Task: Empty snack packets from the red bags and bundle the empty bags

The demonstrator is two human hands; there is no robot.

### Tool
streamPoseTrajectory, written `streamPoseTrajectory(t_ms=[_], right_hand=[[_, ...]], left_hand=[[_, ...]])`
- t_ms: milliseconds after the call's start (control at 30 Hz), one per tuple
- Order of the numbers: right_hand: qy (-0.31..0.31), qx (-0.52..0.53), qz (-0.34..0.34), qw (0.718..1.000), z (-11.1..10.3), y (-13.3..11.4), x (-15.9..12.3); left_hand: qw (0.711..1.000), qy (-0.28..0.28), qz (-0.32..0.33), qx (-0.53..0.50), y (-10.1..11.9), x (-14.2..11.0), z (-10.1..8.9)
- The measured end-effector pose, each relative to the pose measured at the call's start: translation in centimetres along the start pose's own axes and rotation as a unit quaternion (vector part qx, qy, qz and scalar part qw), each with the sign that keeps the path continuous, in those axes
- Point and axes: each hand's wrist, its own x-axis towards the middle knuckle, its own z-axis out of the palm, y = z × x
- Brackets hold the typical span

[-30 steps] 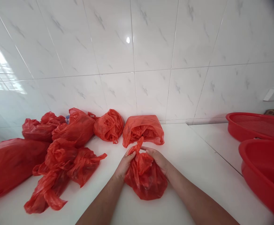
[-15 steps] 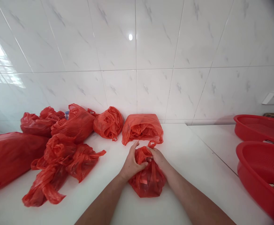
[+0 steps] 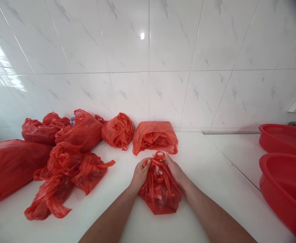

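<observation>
A red plastic bag (image 3: 162,197) sits on the white counter (image 3: 214,189) in front of me, with something inside that I cannot make out through the film. My left hand (image 3: 140,173) pinches the left side of its top, thumb on the outside. On the opposite side, my right hand (image 3: 172,168) grips the bag near a raised handle loop, and some of its fingers show in the gathered opening. Just behind stands another red bag (image 3: 155,138), folded into a block shape.
Several red plastic bags lie to the left, among them a large one (image 3: 13,165) and a knotted one (image 3: 89,173). A round bundled bag (image 3: 118,131) rests near the tiled wall (image 3: 127,94). Two red plastic baskets (image 3: 267,185) stand at the right.
My left hand opened its fingers across the bag's top, then took hold of the left edge again. The bag's twisted top has loosened into a wider gathered opening. The view shifted slightly.
</observation>
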Motion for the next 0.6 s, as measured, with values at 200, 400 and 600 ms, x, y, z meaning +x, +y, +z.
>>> streamPoseTrajectory(t_ms=[200, 400, 600], right_hand=[[-0.015, -0.044, 0.011, 0.999, -0.80, 0.21, 0.16], [0.014, -0.176, -0.037, 0.984, -0.45, 0.36, 0.07], [0.141, -0.356, -0.087, 0.920, -0.45, 0.98, 0.74]], left_hand=[[0.989, 0.063, 0.043, 0.130, -0.58, 0.56, -0.97], [0.991, 0.074, 0.047, 0.098, -0.69, 0.44, -0.97], [0.998, 0.021, 0.046, 0.047, -0.85, 0.43, -0.91]])
